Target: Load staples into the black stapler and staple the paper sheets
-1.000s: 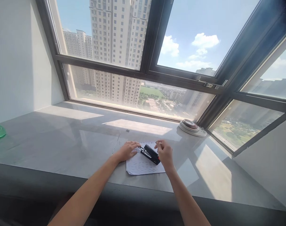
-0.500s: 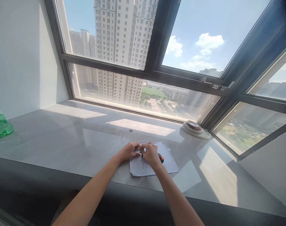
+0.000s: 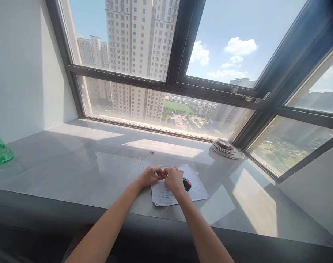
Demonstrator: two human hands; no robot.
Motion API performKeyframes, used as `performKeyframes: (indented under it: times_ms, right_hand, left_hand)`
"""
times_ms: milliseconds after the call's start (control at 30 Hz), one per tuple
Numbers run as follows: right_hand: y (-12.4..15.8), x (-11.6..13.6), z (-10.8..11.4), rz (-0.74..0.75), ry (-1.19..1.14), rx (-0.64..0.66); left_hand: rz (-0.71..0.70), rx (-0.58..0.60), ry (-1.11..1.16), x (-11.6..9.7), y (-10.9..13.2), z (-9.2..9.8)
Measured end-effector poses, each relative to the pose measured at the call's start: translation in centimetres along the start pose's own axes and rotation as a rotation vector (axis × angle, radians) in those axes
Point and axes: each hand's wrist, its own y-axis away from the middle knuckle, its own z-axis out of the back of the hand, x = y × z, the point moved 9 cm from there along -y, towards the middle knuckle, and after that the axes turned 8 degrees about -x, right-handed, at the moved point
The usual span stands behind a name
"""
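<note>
My left hand point(image 3: 151, 176) and my right hand point(image 3: 173, 178) meet over the white printed paper point(image 3: 169, 197), fingertips bent together in a pinch. Between them is something small that the fingers mostly hide. From under the right side of my right hand sticks out the end of a black-and-orange tool point(image 3: 187, 184), which looks like a stapler; the rest of it is covered. A short grey strip point(image 3: 152, 152), too small to name for sure, lies on the grey ledge beyond my hands.
A stack of round plate-like discs point(image 3: 227, 149) stands by the window corner at right. At the far left is a green translucent bottle point(image 3: 1, 151). The grey ledge point(image 3: 73, 171) runs along dark-framed windows point(image 3: 169, 87), its front edge close to my forearms.
My fingertips have drawn closer together, and the shiny metal part seen between them before is now mostly hidden. The view has shifted slightly. Paper and tool stay in place.
</note>
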Motion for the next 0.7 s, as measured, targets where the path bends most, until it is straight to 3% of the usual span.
performKeyframes:
  times_ms: [200,400,700]
  right_hand:
    - [-0.4,-0.5,-0.5,-0.042,-0.013,0.097]
    - [-0.3,0.0,-0.2,-0.039,0.0,0.108]
    - [0.3,0.7,0.5,0.102,0.007,-0.017]
  left_hand:
    - [0.006,-0.005,-0.021,0.3,0.0,0.0]
    - [0.002,0.0,-0.039,0.5,0.1,0.0]
    - [-0.016,-0.001,-0.103,0.0,-0.1,0.1]
